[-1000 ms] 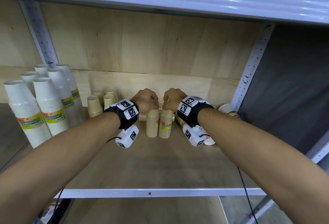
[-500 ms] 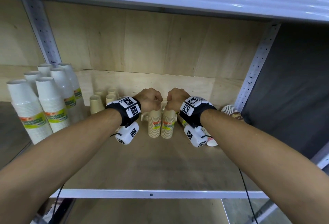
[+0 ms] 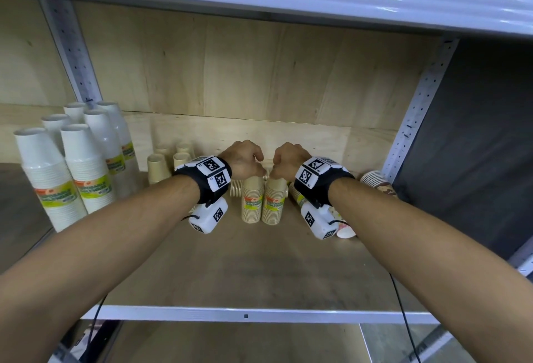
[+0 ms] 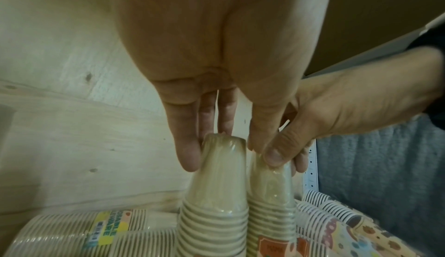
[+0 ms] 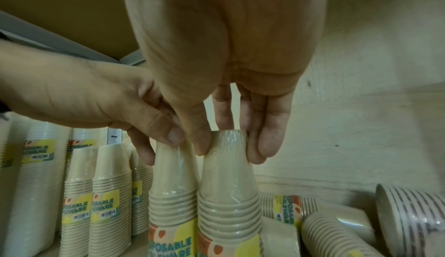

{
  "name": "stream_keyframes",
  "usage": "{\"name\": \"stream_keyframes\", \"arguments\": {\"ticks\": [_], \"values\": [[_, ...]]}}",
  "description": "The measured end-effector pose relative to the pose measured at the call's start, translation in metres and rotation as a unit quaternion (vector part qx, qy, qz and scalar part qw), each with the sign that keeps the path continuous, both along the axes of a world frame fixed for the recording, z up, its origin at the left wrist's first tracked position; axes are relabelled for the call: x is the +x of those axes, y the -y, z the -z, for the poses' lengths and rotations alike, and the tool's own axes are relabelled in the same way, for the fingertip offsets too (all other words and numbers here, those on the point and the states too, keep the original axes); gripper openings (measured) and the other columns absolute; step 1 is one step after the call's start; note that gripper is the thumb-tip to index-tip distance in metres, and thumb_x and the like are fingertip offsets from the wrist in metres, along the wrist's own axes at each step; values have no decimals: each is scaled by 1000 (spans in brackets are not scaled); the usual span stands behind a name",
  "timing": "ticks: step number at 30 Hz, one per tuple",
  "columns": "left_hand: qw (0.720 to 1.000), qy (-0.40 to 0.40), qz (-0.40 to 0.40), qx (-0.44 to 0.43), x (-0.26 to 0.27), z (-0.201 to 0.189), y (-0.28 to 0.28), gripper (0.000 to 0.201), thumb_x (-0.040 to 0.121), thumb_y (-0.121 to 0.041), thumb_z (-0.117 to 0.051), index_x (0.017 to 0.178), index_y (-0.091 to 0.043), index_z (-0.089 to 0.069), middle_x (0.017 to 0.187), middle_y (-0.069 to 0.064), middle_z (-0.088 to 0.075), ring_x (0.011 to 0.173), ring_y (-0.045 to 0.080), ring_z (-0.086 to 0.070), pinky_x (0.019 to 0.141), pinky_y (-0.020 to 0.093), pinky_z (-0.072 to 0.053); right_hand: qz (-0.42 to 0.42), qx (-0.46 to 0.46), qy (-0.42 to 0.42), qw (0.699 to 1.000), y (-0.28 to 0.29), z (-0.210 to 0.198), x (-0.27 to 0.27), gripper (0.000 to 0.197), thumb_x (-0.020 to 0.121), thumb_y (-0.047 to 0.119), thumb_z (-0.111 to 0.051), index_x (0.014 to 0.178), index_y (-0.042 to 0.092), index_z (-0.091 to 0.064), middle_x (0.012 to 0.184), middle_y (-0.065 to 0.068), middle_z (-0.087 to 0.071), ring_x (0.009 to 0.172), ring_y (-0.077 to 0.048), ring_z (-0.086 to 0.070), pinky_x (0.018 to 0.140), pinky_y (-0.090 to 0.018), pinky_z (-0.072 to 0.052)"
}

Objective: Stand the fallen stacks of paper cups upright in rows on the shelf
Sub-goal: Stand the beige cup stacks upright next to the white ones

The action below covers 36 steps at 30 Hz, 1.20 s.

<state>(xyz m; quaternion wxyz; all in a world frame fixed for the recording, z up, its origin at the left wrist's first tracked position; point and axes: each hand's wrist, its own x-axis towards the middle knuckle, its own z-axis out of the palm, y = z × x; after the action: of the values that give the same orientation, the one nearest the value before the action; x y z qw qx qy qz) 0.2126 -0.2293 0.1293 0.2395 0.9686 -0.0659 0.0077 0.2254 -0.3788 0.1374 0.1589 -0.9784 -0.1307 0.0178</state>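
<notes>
While your left hand is pinching the top of one upright tan cup stack and your right hand is pinching its neighbour at the head view's centre, the job is looking about half done: white stacks are standing at left, while patterned stacks are lying fallen at right.

Labels on the upright tan cup stacks read "DISPOSABLE TABLEWARE"; wrist bands carry "R1", "R2"

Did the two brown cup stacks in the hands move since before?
No. The two brown stacks stand at the same spot against the shelf edge, left hand and right hand on top.
</notes>
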Motion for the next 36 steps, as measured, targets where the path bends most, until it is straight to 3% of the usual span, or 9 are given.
{"name": "stream_keyframes", "arguments": {"ticks": [6,15,17,20,24,27,30,33,36], "values": [[1000,-7,11,1,1,0,2,36,85,-17,-71,121,-13,-68,118,6,-66,102,17,-60,79,23,-45,-1,-3,-1,1000,-2,0,-3,32,79,15,-74,108,2,-69,105,-13,-69,92,-25,-69,69,-28,-52],[997,-47,11,53,-7,-18,-9,36,84,-15,-73,119,-14,-68,116,2,-65,103,19,-63,84,28,-55,-30,-12,-8,999,-13,-9,-7,34,77,18,-76,106,2,-71,108,-11,-69,91,-21,-66,64,-24,-47],[996,-64,8,65,-10,-23,-15,34,84,-14,-72,118,-15,-68,113,1,-63,99,18,-64,81,29,-57,-42,-10,-16,999,-19,-13,-8,35,75,22,-78,103,3,-72,106,-11,-70,84,-19,-63,56,-20,-43],[993,-90,-6,79,-17,-30,-28,31,84,-10,-72,115,-13,-69,110,3,-65,82,14,-64,67,27,-57,-64,-10,-19,998,-32,-17,-12,38,75,26,-79,106,4,-71,105,-9,-70,83,-18,-62,50,-18,-39],[988,-120,-38,92,-30,-38,-49,27,82,-10,-74,108,-15,-70,107,6,-67,87,23,-70,71,33,-62,-97,-2,-20,995,-57,-22,-19,39,76,26,-81,107,4,-71,104,-10,-71,82,-19,-62,61,-23,-46],[986,-114,-68,104,-41,-41,-68,24,80,-12,-75,103,-19,-70,103,3,-68,80,19,-69,57,27,-56,-124,16,-26,992,-76,-24,-24,39,74,24,-82,105,4,-70,104,-11,-71,86,-22,-65,69,-28,-50],[985,-113,-90,97,-50,-41,-89,23,78,-12,-76,101,-17,-71,105,5,-69,88,23,-70,68,31,-60,-144,28,-27,989,-95,-23,-29,38,72,23,-83,102,3,-70,103,-12,-71,92,-25,-68,72,-30,-53],[984,-96,-118,97,-61,-41,-106,23,79,-7,-74,102,-12,-71,107,6,-68,91,22,-67,71,33,-58,-155,35,-28,987,-113,-21,-35,38,72,23,-83,104,5,-70,104,-10,-70,94,-25,-68,73,-30,-54],[981,-84,-141,104,-70,-40,-118,27,81,-5,-73,107,-9,-70,108,6,-66,95,22,-65,77,34,-56,-166,49,-31,984,-128,-19,-39,37,72,21,-83,104,6,-69,105,-9,-69,92,-25,-66,63,-24,-47]]}}
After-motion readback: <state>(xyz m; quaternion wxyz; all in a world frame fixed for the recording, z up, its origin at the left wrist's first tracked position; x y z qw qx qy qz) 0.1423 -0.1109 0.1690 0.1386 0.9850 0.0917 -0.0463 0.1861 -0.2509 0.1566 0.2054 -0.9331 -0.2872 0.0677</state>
